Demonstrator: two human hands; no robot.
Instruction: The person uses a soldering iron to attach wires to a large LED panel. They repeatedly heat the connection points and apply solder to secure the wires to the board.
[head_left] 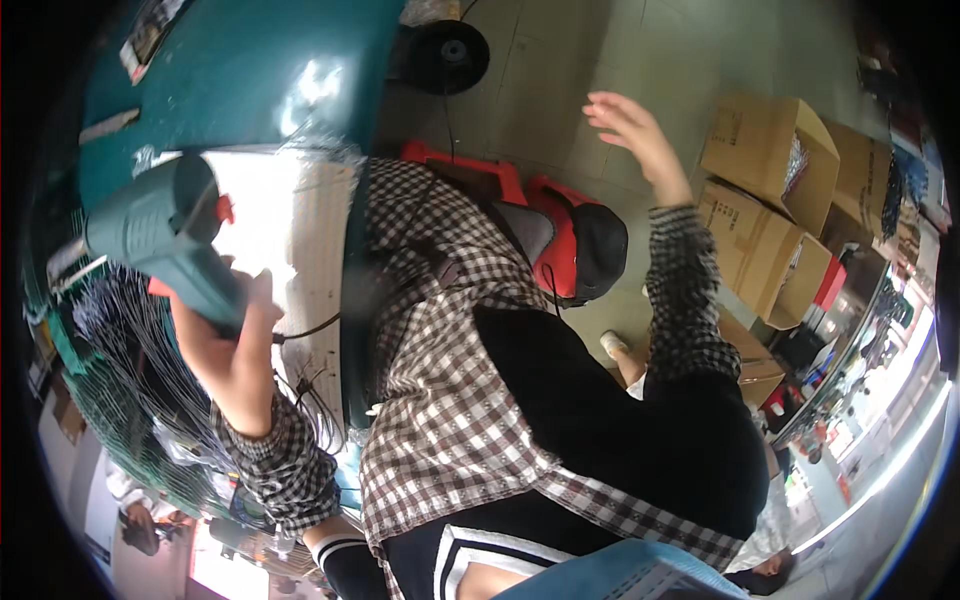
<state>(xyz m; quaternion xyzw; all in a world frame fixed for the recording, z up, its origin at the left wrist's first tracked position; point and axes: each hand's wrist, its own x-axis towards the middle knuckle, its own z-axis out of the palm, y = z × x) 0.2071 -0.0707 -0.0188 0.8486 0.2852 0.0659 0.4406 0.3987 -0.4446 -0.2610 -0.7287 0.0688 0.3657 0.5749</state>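
Note:
My left hand (240, 375) is closed around the handle of a dark teal heat gun (150, 225) with a red switch. Its metal nozzle points toward the left, and a black cord leaves the base of the grip. Beneath and beside the tool lies a bright white panel (315, 215) on the green-topped table. A bundle of thin dark cables (135, 320) sits just left of my left wrist. My right hand (635, 135) hangs in the air above the floor, holding nothing, its fingers stretched out and slightly apart.
Opened cardboard boxes (765, 255) are stacked on the right. A red stool with a black object (597, 250) stands beside my lap. Farther away is a round black base (450, 57). Green mesh (125, 410) lies beyond the cables; other people are at the lower edges.

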